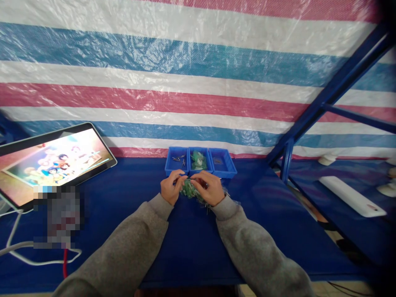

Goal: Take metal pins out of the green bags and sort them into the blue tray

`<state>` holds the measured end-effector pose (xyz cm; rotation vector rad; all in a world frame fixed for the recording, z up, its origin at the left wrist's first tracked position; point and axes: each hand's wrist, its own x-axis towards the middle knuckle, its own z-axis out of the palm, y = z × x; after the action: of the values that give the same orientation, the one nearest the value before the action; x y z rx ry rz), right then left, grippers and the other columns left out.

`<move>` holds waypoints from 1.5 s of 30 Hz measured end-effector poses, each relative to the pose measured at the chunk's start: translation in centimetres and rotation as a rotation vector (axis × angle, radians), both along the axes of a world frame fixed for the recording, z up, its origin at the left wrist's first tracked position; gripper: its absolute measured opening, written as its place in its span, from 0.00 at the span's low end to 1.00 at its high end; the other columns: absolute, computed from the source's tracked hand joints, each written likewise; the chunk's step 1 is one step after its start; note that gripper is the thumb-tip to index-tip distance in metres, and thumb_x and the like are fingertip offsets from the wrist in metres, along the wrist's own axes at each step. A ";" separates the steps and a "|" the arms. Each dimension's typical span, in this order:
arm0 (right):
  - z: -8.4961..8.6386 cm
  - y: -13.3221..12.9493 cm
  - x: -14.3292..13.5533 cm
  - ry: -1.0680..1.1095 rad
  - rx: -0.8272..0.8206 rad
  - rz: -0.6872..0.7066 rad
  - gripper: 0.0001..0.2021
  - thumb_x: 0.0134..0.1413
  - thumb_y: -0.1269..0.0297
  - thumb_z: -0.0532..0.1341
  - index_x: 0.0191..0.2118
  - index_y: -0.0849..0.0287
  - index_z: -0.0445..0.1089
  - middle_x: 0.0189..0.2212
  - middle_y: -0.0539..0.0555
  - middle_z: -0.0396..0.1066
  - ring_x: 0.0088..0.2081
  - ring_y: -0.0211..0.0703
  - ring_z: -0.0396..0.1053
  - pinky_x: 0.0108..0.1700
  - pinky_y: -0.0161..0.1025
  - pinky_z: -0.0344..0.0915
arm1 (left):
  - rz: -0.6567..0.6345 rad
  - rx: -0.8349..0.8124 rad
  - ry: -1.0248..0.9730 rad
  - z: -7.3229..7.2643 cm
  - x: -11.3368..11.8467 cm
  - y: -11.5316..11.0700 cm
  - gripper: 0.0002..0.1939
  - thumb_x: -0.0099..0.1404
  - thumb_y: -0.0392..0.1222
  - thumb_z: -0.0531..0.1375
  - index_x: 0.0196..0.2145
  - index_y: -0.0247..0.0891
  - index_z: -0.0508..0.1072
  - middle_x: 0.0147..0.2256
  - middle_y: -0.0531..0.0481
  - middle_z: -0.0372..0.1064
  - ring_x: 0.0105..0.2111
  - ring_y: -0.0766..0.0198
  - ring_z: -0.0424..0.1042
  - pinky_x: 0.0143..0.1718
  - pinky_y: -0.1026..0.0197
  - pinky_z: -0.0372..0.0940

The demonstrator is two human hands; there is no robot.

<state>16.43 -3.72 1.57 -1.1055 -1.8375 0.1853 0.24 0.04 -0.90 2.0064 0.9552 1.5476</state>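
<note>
My left hand (172, 187) and my right hand (208, 187) are close together over the blue table, fingertips pinched toward each other. Whatever sits between the fingertips is too small to make out. Beneath and between them lies a pile of small green pieces (188, 190), partly covered by my right hand. Just beyond stand three blue bins side by side. The left bin (168, 165) holds several small metal pins (179, 158). In the middle bin (201, 170) are green and clear pieces (198, 159). A few small greyish pieces (217, 160) lie in the right bin (229, 167).
A tablet (58, 161) with a lit picture leans at the left, with a white cable (40, 263) and a blurred-out object (63, 218) near it. Blue metal bars (309, 115) rise on the right. Past them lies a long white object (351, 196). Striped sheeting (185, 95) hangs behind.
</note>
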 end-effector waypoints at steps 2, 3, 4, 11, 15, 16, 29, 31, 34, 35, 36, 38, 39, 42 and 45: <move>-0.2 0.1 0.0 -0.017 -0.013 0.016 0.09 0.58 0.61 0.56 0.34 0.57 0.72 0.22 0.51 0.65 0.24 0.39 0.62 0.29 0.36 0.59 | -0.023 -0.014 -0.020 -0.1 0.0 0.0 0.08 0.63 0.44 0.57 0.38 0.37 0.68 0.18 0.59 0.65 0.13 0.74 0.63 0.16 0.72 0.60; -0.2 0.1 0.0 -0.024 -0.020 0.022 0.09 0.58 0.61 0.56 0.34 0.57 0.71 0.22 0.51 0.65 0.24 0.38 0.62 0.29 0.36 0.59 | -0.032 -0.018 -0.029 -0.1 0.1 0.0 0.08 0.63 0.44 0.57 0.37 0.38 0.68 0.18 0.59 0.65 0.13 0.74 0.63 0.16 0.72 0.60; -0.3 0.2 -0.1 -0.030 -0.026 0.024 0.09 0.58 0.61 0.56 0.34 0.57 0.71 0.23 0.51 0.65 0.25 0.38 0.62 0.29 0.36 0.59 | -0.038 -0.021 -0.035 -0.2 0.1 -0.1 0.08 0.63 0.45 0.57 0.37 0.38 0.68 0.18 0.59 0.65 0.12 0.74 0.63 0.16 0.72 0.60; -0.4 0.4 0.0 0.012 -0.032 -0.045 0.08 0.60 0.64 0.54 0.33 0.58 0.68 0.27 0.52 0.69 0.28 0.39 0.66 0.33 0.36 0.61 | 0.023 0.056 0.028 0.2 0.0 -0.3 0.11 0.62 0.45 0.59 0.40 0.37 0.70 0.28 0.51 0.73 0.21 0.70 0.71 0.26 0.68 0.67; -0.4 0.5 0.1 0.050 -0.027 -0.094 0.09 0.61 0.62 0.53 0.33 0.58 0.68 0.28 0.52 0.70 0.29 0.39 0.67 0.35 0.35 0.62 | 0.039 0.126 0.089 1.0 0.1 -0.5 0.08 0.63 0.43 0.58 0.35 0.37 0.73 0.32 0.48 0.74 0.30 0.65 0.73 0.35 0.64 0.69; -0.4 0.5 0.1 0.050 -0.025 -0.095 0.09 0.61 0.62 0.53 0.33 0.58 0.68 0.28 0.52 0.71 0.29 0.40 0.67 0.35 0.35 0.62 | 0.033 0.133 0.097 1.1 0.1 -0.5 0.08 0.63 0.43 0.57 0.34 0.37 0.73 0.32 0.48 0.74 0.31 0.65 0.73 0.35 0.64 0.68; -0.6 0.7 0.1 0.012 -0.003 -0.068 0.10 0.60 0.63 0.54 0.35 0.58 0.72 0.29 0.54 0.72 0.32 0.41 0.69 0.36 0.37 0.64 | 0.023 0.129 0.055 0.8 -0.1 -0.5 0.07 0.65 0.39 0.55 0.38 0.35 0.71 0.37 0.45 0.72 0.34 0.66 0.72 0.34 0.65 0.68; -0.6 0.8 0.1 0.027 0.004 -0.099 0.11 0.61 0.63 0.53 0.35 0.58 0.72 0.29 0.54 0.72 0.32 0.41 0.69 0.37 0.37 0.64 | 0.007 0.091 0.032 0.4 -0.1 -0.4 0.08 0.66 0.39 0.54 0.41 0.35 0.69 0.39 0.45 0.72 0.33 0.66 0.73 0.35 0.65 0.69; -0.4 0.8 0.2 0.048 0.016 -0.131 0.12 0.61 0.63 0.53 0.35 0.59 0.72 0.29 0.54 0.73 0.32 0.41 0.69 0.37 0.37 0.64 | 0.007 0.069 0.040 0.2 0.0 -0.3 0.09 0.67 0.40 0.53 0.41 0.36 0.69 0.37 0.47 0.73 0.32 0.68 0.74 0.34 0.66 0.69; -0.4 0.8 0.2 0.049 0.021 -0.134 0.12 0.61 0.63 0.53 0.35 0.59 0.72 0.29 0.54 0.73 0.32 0.40 0.69 0.37 0.37 0.64 | 0.019 0.079 0.056 0.2 0.0 -0.3 0.09 0.67 0.40 0.53 0.40 0.36 0.70 0.35 0.48 0.73 0.32 0.68 0.73 0.34 0.66 0.68; -0.3 0.8 0.2 0.050 0.025 -0.135 0.11 0.60 0.63 0.53 0.34 0.60 0.72 0.29 0.54 0.72 0.31 0.40 0.69 0.37 0.36 0.64 | 0.034 0.095 0.075 0.3 0.0 -0.3 0.09 0.67 0.40 0.53 0.39 0.35 0.70 0.34 0.48 0.72 0.32 0.68 0.73 0.34 0.67 0.68; -0.2 0.7 0.3 0.056 0.036 -0.142 0.11 0.60 0.64 0.53 0.34 0.60 0.72 0.28 0.54 0.72 0.31 0.40 0.69 0.36 0.36 0.64 | 0.058 0.137 0.118 0.6 -0.1 -0.3 0.09 0.67 0.40 0.53 0.38 0.35 0.71 0.33 0.48 0.72 0.32 0.67 0.73 0.34 0.66 0.68; -0.2 0.7 0.3 0.062 0.042 -0.150 0.11 0.60 0.64 0.53 0.34 0.60 0.71 0.28 0.54 0.72 0.30 0.40 0.68 0.36 0.36 0.63 | 0.063 0.162 0.140 0.7 -0.1 -0.3 0.09 0.67 0.40 0.53 0.38 0.35 0.71 0.33 0.48 0.72 0.33 0.66 0.72 0.35 0.65 0.67; -0.2 0.7 0.3 0.081 0.054 -0.178 0.10 0.60 0.64 0.53 0.34 0.59 0.71 0.27 0.53 0.71 0.30 0.40 0.68 0.35 0.37 0.63 | 0.040 0.241 0.200 0.9 -0.2 -0.1 0.10 0.66 0.38 0.53 0.41 0.37 0.72 0.36 0.47 0.73 0.36 0.64 0.71 0.39 0.62 0.66; -0.1 0.6 0.3 0.085 0.057 -0.174 0.10 0.60 0.64 0.54 0.34 0.60 0.71 0.27 0.53 0.71 0.30 0.40 0.67 0.35 0.36 0.63 | 0.044 0.267 0.208 0.8 -0.2 0.0 0.10 0.65 0.39 0.55 0.43 0.37 0.73 0.34 0.47 0.73 0.34 0.64 0.71 0.39 0.61 0.66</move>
<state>16.69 -3.08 1.45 -1.1926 -1.6528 0.0762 0.03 0.05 -0.10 2.3854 0.9140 1.5836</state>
